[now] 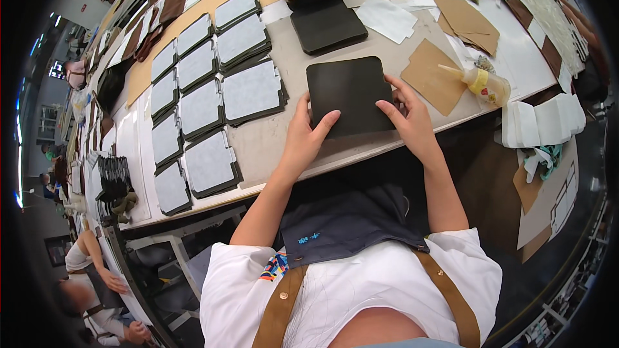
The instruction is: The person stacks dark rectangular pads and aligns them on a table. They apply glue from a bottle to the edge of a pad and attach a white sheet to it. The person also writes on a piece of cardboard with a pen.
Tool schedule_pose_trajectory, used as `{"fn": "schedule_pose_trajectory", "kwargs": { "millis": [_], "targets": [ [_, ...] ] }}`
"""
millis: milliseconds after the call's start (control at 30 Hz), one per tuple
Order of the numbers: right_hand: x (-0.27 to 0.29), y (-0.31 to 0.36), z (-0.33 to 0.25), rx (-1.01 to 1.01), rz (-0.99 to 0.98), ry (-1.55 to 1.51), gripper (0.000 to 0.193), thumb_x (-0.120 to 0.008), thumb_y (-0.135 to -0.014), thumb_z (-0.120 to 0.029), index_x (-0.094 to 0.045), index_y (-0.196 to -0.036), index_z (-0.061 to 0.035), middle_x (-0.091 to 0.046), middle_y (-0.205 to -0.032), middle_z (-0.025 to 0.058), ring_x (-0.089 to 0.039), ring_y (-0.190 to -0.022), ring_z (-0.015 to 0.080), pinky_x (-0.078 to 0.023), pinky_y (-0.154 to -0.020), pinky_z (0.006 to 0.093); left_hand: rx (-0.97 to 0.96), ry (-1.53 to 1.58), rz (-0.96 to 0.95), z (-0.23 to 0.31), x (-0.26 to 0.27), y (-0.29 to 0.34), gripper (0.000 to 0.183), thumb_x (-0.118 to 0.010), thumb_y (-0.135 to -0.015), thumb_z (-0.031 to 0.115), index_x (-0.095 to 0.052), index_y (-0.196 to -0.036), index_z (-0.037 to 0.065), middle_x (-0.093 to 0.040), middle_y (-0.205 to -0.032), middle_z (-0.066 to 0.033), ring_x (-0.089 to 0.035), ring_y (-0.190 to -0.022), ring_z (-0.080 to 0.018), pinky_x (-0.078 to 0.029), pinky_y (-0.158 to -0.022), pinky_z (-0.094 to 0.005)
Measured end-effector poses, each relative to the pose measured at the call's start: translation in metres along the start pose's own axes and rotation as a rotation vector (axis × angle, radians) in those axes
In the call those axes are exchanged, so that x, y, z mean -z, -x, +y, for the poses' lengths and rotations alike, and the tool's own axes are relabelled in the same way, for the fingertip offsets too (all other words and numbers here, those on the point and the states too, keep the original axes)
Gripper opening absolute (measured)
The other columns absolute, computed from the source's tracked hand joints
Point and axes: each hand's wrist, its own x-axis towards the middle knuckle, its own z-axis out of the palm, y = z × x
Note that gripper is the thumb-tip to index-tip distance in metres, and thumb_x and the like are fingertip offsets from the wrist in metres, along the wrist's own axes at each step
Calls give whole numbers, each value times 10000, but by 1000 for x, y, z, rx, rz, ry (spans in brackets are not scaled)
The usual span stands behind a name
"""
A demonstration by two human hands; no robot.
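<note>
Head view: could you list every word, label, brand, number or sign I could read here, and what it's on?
Yellow label on the squeeze bottle: print too small to read.
Blue stitched marks on the dark apron: too small to read surely.
Black square piece in both hands: no writing visible.
Nothing else reads clearly.

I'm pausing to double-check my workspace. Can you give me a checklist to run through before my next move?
1. Left hand and right hand on opposite sides of the dark panel: ok.
2. Panel's underside clean: cannot tell, it faces away.
3. White-faced stacks apart from both hands: ok, they sit to the left.
4. Bottle standing upright: not ok, it lies on its side, nozzle pointing left.
5. Bottle nozzle sealed: cannot tell, too small to judge.
</note>
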Motion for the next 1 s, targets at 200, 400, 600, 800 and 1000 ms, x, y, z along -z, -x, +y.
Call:
{"fn": "schedule_pose_trajectory", "kwargs": {
  "millis": [200, 400, 600, 800, 1000],
  "targets": [
    [-1, -6, 21, 269, 102, 478, 449, -672, -885, -143, -540, -1299, -27, -562, -992, 100, -498, -934, 242, -412, -860, 369, 90, -979, 60, 19, 0, 2, 723, -633, -926, 429, -360, -1409, -36, -667, -776, -189, -624, -558, -329, -488, -512, -413],
    [6, 1, 24, 182, 138, 284, 410, -653, -899, -146, -549, -1280, -40, -559, -1124, 127, -503, -1049, 289, -399, -945, 391, 68, -1091, 107, 24, 13, -1, 627, -630, -917, 426, -483, -1331, -21, -667, -932, -190, -654, -828, -334, -501, -663, -424],
    [5, 21, -2, 278, 102, 424, 538, -712, -853, -179, -502, -1330, -49, -502, -1266, 130, -470, -1174, 314, -349, -1026, 410, -641, -957, -117, 29, 5, -41, 417, -634, -910, 189, -538, -1278, 17, -572, -1210, -160, -521, -1148, -339, -419, -961, -416],
    [-6, 27, -2, 287, 9, 606, 772, -789, -753, -185, -408, -1414, -63, -447, -1344, 122, -435, -1226, 326, -305, -1060, 447, -564, -899, -131, -5, -7, -76, 364, -617, -905, 161, -570, -1237, 19, -573, -1198, -161, -521, -1139, -350, -394, -984, -446],
    [-1, 24, 5, 263, -5, 627, 780, -779, -746, -138, -401, -1423, -59, -486, -1349, 133, -464, -1231, 296, -316, -1057, 439, -572, -956, -5, -17, -21, -73, 343, -609, -914, 178, -580, -1215, 15, -578, -1150, -145, -523, -1100, -338, -403, -957, -446]
  ]
}}
